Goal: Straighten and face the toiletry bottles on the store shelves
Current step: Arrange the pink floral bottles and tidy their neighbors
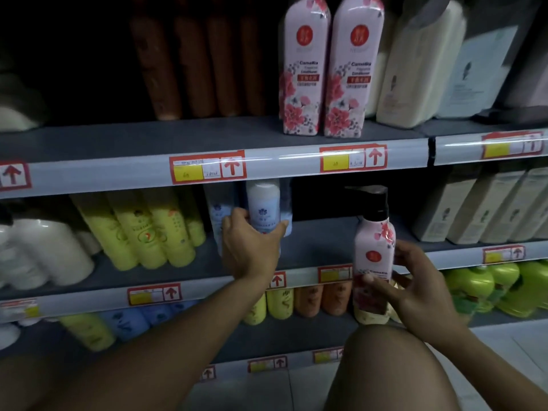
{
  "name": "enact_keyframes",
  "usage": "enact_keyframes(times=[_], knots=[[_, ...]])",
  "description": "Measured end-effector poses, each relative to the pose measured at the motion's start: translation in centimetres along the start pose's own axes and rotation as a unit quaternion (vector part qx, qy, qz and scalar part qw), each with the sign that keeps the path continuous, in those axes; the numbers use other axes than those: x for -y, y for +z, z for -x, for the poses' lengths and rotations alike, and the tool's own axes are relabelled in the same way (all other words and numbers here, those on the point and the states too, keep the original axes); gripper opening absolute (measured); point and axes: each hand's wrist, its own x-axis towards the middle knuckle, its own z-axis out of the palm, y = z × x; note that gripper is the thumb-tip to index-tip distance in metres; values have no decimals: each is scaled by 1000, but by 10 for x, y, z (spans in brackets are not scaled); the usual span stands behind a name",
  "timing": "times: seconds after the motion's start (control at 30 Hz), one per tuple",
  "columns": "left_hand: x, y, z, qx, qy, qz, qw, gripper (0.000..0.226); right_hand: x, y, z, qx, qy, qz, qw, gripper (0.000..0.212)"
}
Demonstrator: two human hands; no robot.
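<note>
My left hand [250, 247] grips a white and light-blue bottle [264, 207] standing on the middle shelf [311, 244], thumb on its left side and fingers on its right. My right hand [415, 289] holds a pink floral pump bottle [374, 247] with a black pump head, upright in front of the middle shelf's edge, label facing me. More light-blue bottles [218, 212] stand just left of the gripped one, partly hidden by my hand.
Two tall pink Camellia bottles [323, 69] and cream bottles [421, 63] stand on the top shelf. Yellow bottles [142, 229] and white ones [44, 250] fill the middle shelf's left, beige ones [480, 206] its right. Coloured bottles line the lower shelf [296, 330].
</note>
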Motion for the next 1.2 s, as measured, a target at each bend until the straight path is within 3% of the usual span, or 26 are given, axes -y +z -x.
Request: enact_keyframes(times=[0.3, 0.5, 0.8, 0.97, 1.2], knots=[[14, 25, 6, -44, -34, -6, 998, 71, 0, 18, -15, 3, 6, -24, 1000, 69], [37, 24, 22, -10, -39, -10, 999, 59, -1, 31, -39, 12, 5, -23, 1000, 74], [48, 30, 23, -27, -14, 33, 999, 53, -5, 38, -76, 19, 23, -89, 996, 60], [56, 34, 21, -23, 9, 17, 1000, 45, -3, 45, -104, -23, 10, -83, 996, 55], [66, 41, 16, -21, 52, -7, 998, 33, -36, 77, -144, 18, 39, -93, 995, 46]])
